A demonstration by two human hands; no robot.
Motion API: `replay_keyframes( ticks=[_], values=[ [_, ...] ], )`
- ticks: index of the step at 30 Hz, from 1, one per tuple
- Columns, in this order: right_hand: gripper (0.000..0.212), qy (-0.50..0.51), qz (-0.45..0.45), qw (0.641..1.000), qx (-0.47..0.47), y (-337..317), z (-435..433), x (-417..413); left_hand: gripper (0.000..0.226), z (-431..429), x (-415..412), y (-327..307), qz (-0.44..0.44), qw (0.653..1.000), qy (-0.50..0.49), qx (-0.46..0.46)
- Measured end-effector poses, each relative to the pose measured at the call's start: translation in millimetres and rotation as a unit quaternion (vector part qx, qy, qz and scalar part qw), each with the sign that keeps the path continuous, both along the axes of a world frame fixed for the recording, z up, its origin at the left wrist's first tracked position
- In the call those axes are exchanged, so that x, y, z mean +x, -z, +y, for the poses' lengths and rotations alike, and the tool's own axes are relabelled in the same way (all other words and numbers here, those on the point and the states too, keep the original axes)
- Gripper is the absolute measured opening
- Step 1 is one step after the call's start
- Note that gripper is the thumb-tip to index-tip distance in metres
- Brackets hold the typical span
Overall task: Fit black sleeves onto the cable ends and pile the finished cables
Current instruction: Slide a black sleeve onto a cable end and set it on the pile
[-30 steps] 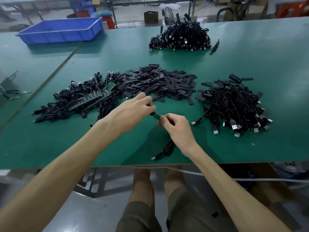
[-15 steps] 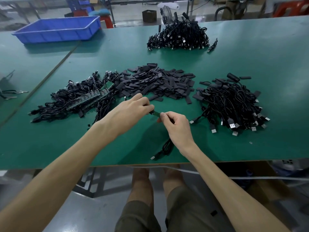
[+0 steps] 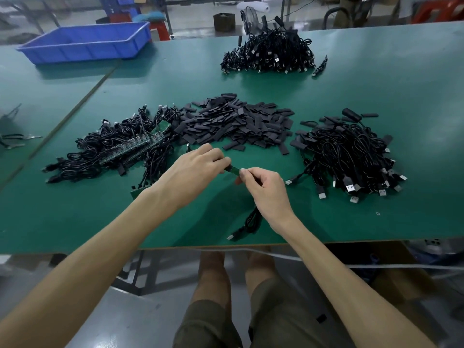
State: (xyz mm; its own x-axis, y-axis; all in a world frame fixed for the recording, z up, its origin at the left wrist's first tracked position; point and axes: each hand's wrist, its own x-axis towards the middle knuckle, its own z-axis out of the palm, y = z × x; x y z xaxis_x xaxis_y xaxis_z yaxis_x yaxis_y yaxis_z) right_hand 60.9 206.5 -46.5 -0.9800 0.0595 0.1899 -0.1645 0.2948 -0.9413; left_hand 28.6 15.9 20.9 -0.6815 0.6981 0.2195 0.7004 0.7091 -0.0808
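Observation:
My left hand and my right hand meet above the green table. Between their fingertips shows a small green board end of a cable. Whether a sleeve is on it is hidden by my fingers. The black cable hangs from my right hand and its USB plug lies near the table's front edge. A heap of flat black sleeves lies just beyond my hands. Cables with bare green boards are piled at the left. A pile of sleeved cables lies at the right.
Another cable heap sits at the far middle of the table. A blue plastic tray stands at the back left. Tools lie at the left edge. The table's front edge runs just below my wrists.
Both hands stay pinched together at the same spot; the green board end between the fingertips shows slightly more than before. The piles have not moved.

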Motion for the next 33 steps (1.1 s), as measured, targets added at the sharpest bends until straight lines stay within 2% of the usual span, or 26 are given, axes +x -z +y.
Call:
replay_keyframes(
  ticks=[16, 26, 33],
  values=[
    [0.035, -0.075, -0.015, 0.997, 0.029, -4.1, -2.3, 2.8, 0.045, 3.1, 12.5, 0.6, 0.008, 0.997, 0.038, -0.060],
    [0.041, -0.078, -0.027, 0.995, 0.059, -5.3, -2.4, 0.7, 0.034, 2.5, 13.3, -0.2, -0.063, 0.996, 0.032, -0.049],
    [0.040, -0.086, -0.031, 0.995, 0.031, -3.3, -1.1, 0.9, 0.029, 10.6, 20.1, 1.5, -0.033, 0.997, 0.017, -0.075]
  ],
)
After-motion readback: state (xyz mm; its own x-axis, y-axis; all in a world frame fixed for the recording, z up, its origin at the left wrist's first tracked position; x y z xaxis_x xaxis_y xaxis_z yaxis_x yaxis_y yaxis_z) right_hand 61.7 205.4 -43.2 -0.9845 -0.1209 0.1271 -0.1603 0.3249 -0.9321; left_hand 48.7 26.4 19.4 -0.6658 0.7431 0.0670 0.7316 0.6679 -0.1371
